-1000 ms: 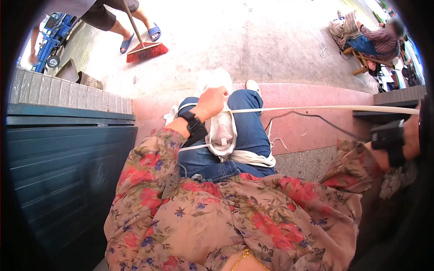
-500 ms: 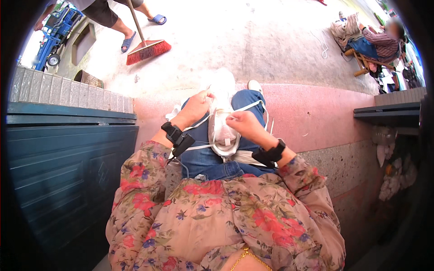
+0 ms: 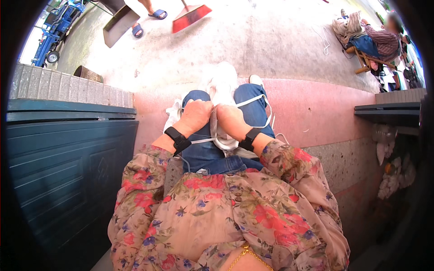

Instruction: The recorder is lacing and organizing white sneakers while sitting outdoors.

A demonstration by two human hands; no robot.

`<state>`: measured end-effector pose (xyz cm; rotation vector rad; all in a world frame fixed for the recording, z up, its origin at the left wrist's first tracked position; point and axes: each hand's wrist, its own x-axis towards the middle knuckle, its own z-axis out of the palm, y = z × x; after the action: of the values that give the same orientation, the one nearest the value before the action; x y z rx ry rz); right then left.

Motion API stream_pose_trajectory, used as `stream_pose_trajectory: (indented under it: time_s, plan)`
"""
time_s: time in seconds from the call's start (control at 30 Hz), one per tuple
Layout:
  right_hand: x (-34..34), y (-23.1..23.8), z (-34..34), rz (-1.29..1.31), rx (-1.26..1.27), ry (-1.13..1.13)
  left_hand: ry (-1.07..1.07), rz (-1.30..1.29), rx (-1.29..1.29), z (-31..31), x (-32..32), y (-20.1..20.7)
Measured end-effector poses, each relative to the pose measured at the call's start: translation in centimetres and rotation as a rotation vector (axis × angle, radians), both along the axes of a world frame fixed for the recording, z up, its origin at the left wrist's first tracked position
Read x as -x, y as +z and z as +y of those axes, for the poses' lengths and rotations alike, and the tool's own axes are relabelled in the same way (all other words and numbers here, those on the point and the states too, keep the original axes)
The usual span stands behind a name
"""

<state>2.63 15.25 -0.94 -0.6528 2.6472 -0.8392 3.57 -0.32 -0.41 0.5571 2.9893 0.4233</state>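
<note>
A white lace-up shoe (image 3: 224, 90) lies between my thighs on my jeans, toe pointing away and its padded heel collar nearest me. My left hand (image 3: 195, 116) is closed at the shoe's left edge. Against it, over the shoe's opening, my right hand (image 3: 230, 121) is closed too, the knuckles nearly touching. Both pinch at the white shoelace (image 3: 254, 101), though the fingertips are mostly hidden. One length of lace loops over my right knee; another runs left below my left wrist. Black bands circle both wrists.
A blue panel (image 3: 72, 158) stands at my left, a dark ledge (image 3: 389, 111) at my right. Ahead, a person in blue slippers (image 3: 158, 14) has a red broom (image 3: 191, 19) and a dustpan (image 3: 121, 26). Another person (image 3: 384, 40) sits far right. A bucket (image 3: 88, 74) is at left.
My right hand has moved left and up against my left hand, which has lowered slightly. The broom has swung right, and a dustpan has come into view.
</note>
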Motion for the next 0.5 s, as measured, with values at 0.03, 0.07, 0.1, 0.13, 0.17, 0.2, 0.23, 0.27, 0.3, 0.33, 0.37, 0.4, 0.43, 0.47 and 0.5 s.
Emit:
stream_pose_trajectory:
  time_s: [0.03,0.07,0.1,0.13,0.17,0.2,0.23,0.27,0.3,0.33,0.37,0.4,0.43,0.47,0.5]
  plan:
    - [0.1,0.0,0.0,0.065,-0.015,0.033,0.007,-0.01,0.008,0.2,-0.2,0.0]
    - [0.2,0.0,0.0,0.136,0.002,0.095,0.045,0.033,0.054,0.4,-0.3,0.1]
    - [0.3,0.0,0.2,0.131,-0.026,0.07,0.071,0.089,0.082,0.5,-0.5,0.2]
    - [0.5,0.0,0.4,0.077,-0.054,0.115,0.085,0.077,0.103,0.6,-0.6,0.4]
    - [0.6,0.1,0.6,0.047,-0.056,0.159,0.134,0.097,0.09,0.8,-0.7,0.6]
    - [0.8,0.4,1.0,0.027,-0.08,0.164,0.186,0.111,0.071,0.9,-0.7,0.7]
    - [1.0,0.8,1.5,-0.042,-0.095,0.222,0.186,0.119,0.081,1.0,-0.7,0.9]
    - [1.2,1.6,2.2,-0.113,-0.086,0.279,0.288,0.066,0.068,1.1,-0.7,1.0]
    - [1.4,2.7,3.0,0.159,0.093,0.422,0.373,0.018,0.041,1.2,-0.7,1.1]
    - [1.7,4.3,4.2,-0.389,0.364,0.18,0.38,0.014,0.047,1.3,-0.6,1.2]
    - [2.2,6.4,6.0,-0.994,0.642,-0.039,0.425,-0.026,0.026,1.4,-0.5,1.2]
    - [2.5,9.0,8.0,-1.09,0.881,-0.098,0.471,-0.052,0.0,1.4,-0.6,1.3]
    - [3.3,12.3,10.8,-0.966,0.915,-0.16,0.485,-0.05,-0.017,1.5,-0.6,1.2]
    - [3.7,15.0,12.6,-0.668,1.122,-0.16,0.49,-0.056,-0.015,1.7,-0.7,1.2]
    - [4.4,18.3,15.1,-0.56,1.25,-0.234,0.466,-0.005,-0.041,1.9,-0.6,1.2]
